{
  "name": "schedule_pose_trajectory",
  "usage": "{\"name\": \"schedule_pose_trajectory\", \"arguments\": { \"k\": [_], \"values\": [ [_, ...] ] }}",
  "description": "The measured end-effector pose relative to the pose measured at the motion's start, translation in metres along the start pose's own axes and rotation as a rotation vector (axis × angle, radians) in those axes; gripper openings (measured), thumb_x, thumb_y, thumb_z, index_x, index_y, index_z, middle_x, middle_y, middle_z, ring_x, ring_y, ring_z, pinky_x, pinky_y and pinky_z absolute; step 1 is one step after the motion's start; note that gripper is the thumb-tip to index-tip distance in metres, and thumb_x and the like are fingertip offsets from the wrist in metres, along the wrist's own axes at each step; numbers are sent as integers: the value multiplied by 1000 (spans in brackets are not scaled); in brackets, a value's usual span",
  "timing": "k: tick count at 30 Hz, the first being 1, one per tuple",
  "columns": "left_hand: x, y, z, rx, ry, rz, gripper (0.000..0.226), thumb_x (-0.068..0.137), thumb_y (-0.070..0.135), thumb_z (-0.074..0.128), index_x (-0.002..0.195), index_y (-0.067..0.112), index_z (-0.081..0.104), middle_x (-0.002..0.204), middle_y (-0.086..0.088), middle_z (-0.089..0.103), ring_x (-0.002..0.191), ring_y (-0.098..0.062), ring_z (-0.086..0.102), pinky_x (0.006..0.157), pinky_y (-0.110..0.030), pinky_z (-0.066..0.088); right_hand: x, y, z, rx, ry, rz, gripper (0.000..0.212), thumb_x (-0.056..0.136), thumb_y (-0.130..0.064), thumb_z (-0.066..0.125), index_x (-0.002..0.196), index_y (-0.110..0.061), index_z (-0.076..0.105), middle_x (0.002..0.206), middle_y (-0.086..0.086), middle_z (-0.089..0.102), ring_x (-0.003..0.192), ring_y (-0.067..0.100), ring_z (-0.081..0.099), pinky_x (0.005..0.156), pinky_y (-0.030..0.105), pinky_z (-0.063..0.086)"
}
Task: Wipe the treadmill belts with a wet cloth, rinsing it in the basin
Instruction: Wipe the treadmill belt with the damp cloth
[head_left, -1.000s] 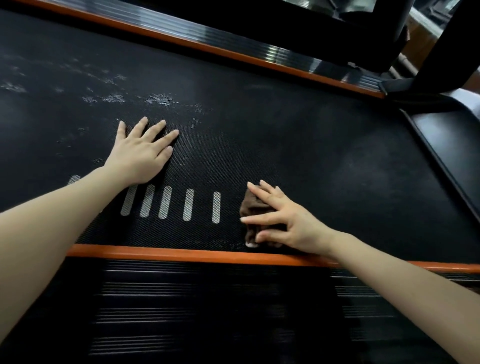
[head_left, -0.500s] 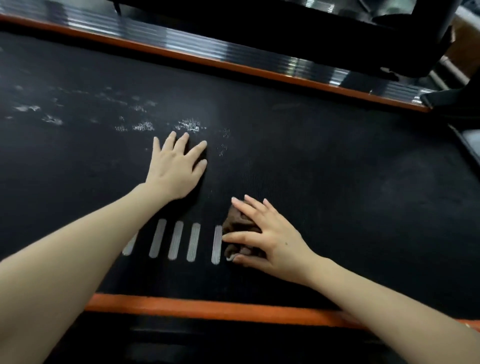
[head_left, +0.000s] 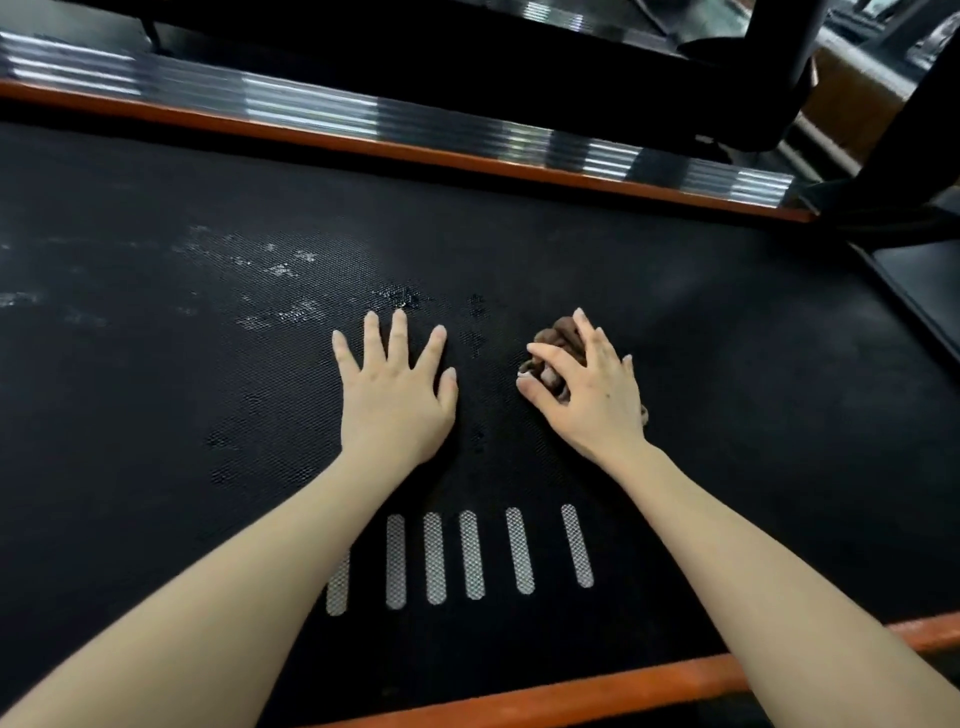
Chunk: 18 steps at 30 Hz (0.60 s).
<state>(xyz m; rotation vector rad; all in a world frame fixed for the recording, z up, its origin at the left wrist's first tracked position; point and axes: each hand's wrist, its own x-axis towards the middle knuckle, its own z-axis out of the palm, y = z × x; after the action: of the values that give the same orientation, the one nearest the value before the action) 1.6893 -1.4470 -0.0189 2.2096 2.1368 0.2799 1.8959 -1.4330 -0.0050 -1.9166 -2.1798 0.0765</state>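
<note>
The black treadmill belt fills the view, with pale dusty smears at its left and several white stripes near the front. My right hand grips a bunched brown cloth and presses it on the belt's middle, fingers curled over it. My left hand lies flat on the belt beside it, fingers spread, holding nothing. The basin is out of view.
An orange strip and silver ribbed side rail run along the far edge. Another orange strip borders the near edge. Black frame parts rise at the upper right, with a dark cover below them.
My right hand has pushed the cloth away from the white stripes toward the belt's middle and bunched it tighter. The left hand has stayed flat on the belt. The view has shifted forward.
</note>
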Motion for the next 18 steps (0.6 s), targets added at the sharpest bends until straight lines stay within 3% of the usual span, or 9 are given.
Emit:
{"name": "schedule_pose_trajectory", "arguments": {
  "k": [3, 7, 8, 11, 14, 18],
  "values": [
    [2, 1, -1, -11, -38, 8, 54, 97, 50, 20, 149, 34, 20, 158, -10, 12, 145, -34, 2, 113, -57, -4, 1, 3, 1, 21, -12, -9, 48, 88, -64, 41, 128, -41, 54, 159, 2, 12, 145, 29, 12, 114, 57, 12],
    [24, -7, -13, -73, 99, 6, 53, 90, 45, 30, 127, 18, 57, 135, -17, 51, 124, -39, 43, 107, -57, 25, 23, 7, -3, 41, -44, -8, 42, 91, -55, 45, 129, -39, 54, 159, 3, 10, 145, 29, 10, 116, 52, 8],
    [33, -10, -16, -49, 88, 15, 52, 92, 44, 30, 129, 17, 55, 137, -17, 50, 125, -39, 41, 109, -57, 23, 38, 6, -3, 41, -68, 3, 41, 92, -54, 45, 130, -39, 53, 159, 2, 9, 145, 29, 9, 117, 51, 7],
    [58, -21, -8, 11, -17, 59, 54, 97, 47, 25, 147, 27, 28, 156, -9, 23, 143, -35, 13, 113, -58, 3, 92, -1, 4, 47, -65, 65, 40, 94, -53, 43, 131, -39, 51, 160, 3, 7, 146, 30, 7, 116, 51, 5],
    [62, -24, -1, -1, -31, 83, 55, 96, 48, 20, 148, 31, 26, 158, -7, 19, 145, -34, 7, 114, -59, 1, 116, -3, 13, 47, -76, 89, 38, 95, -51, 42, 129, -38, 53, 160, 4, 9, 145, 33, 8, 117, 52, 8],
    [63, -23, -3, 1, -11, 88, 60, 91, 49, 17, 145, 29, 34, 155, -10, 27, 143, -36, 14, 113, -60, 5, 51, -6, 13, 177, -28, -320, 35, 91, -45, 46, 118, -29, 64, 153, 13, 29, 138, 40, 29, 113, 56, 25]
  ]
}}
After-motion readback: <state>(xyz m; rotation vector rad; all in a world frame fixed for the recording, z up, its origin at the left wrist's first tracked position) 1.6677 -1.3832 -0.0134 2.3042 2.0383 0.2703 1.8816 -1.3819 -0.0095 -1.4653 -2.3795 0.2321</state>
